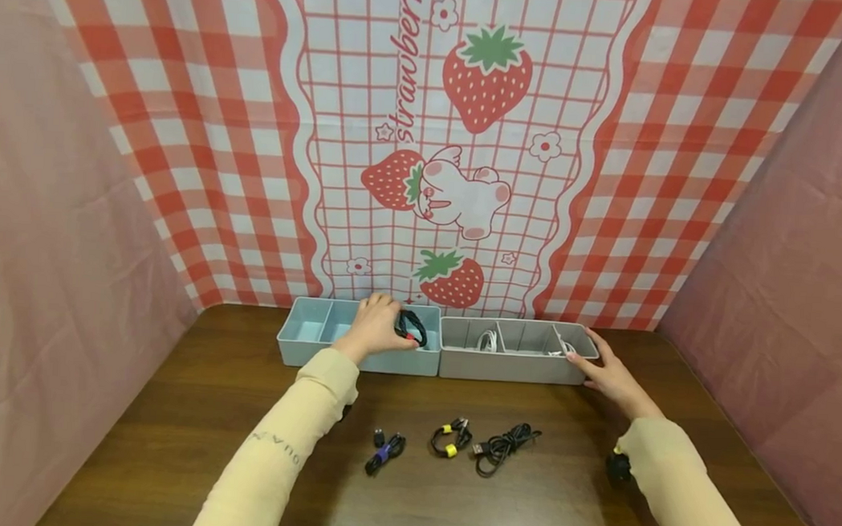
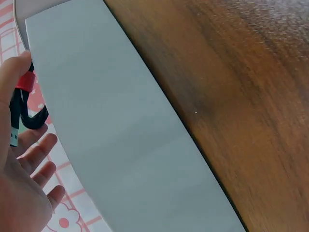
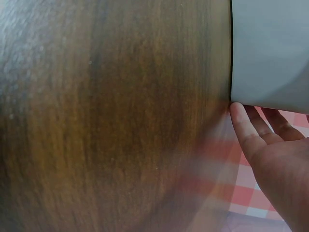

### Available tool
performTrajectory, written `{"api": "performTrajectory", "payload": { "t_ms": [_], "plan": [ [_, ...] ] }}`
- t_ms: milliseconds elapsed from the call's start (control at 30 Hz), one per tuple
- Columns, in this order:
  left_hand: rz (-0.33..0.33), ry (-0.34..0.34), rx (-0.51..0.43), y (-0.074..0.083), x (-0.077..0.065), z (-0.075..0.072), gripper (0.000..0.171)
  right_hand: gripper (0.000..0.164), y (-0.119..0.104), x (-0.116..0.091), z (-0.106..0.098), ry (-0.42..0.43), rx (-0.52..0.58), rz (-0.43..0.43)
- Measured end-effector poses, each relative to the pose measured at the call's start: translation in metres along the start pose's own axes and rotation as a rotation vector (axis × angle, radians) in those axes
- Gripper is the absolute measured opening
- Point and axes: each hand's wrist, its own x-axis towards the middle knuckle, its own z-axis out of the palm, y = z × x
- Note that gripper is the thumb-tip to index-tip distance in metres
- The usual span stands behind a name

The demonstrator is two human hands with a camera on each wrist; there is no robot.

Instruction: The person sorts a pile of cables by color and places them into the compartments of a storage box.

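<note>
In the head view my left hand (image 1: 374,324) is over the light blue divided bin (image 1: 400,364), at its right compartment. It pinches a coiled black cable (image 1: 414,327) with a red tie; the left wrist view shows the cable's USB plug (image 2: 14,137) near the thumb, the other fingers loosely spread. My right hand (image 1: 615,379) is at the right end of the grey divided bin (image 1: 512,371), its fingers fairly straight and touching the end wall in the right wrist view. A white cable (image 1: 487,341) lies in the grey bin's left part, another white cable (image 1: 564,348) at its right end.
Three bundled cables lie on the wooden table (image 1: 236,445) in front of the bins: a purple-tied cable (image 1: 384,455), a yellow-tied cable (image 1: 451,448) and a black USB cable (image 1: 502,447). A strawberry-print cloth (image 1: 566,256) hangs directly behind the two bins, which stand end to end.
</note>
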Motion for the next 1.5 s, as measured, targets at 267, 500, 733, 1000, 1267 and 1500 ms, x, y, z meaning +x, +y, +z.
{"api": "performTrajectory", "payload": {
  "t_ms": [267, 500, 733, 1000, 1267, 1500],
  "plan": [
    [0.007, -0.018, -0.038, -0.002, 0.002, -0.005, 0.047, 0.086, -0.003, 0.000, 0.001, 0.003, 0.012, -0.011],
    [0.015, 0.005, -0.048, -0.002, -0.001, -0.006, 0.045, 0.084, -0.002, 0.000, 0.001, 0.005, 0.019, -0.012],
    [0.001, 0.020, -0.072, -0.003, -0.006, -0.008, 0.047, 0.084, 0.000, 0.002, 0.001, 0.004, 0.019, -0.014],
    [0.004, 0.047, -0.034, -0.003, -0.012, -0.016, 0.047, 0.084, 0.001, 0.003, 0.000, 0.005, 0.018, -0.009],
    [0.010, 0.053, -0.024, 0.003, -0.021, -0.027, 0.048, 0.085, 0.000, 0.000, 0.000, -0.009, 0.018, -0.004],
    [0.015, 0.078, -0.025, 0.007, -0.031, -0.034, 0.051, 0.086, 0.000, 0.000, 0.001, 0.000, 0.013, 0.006]
  ]
}}
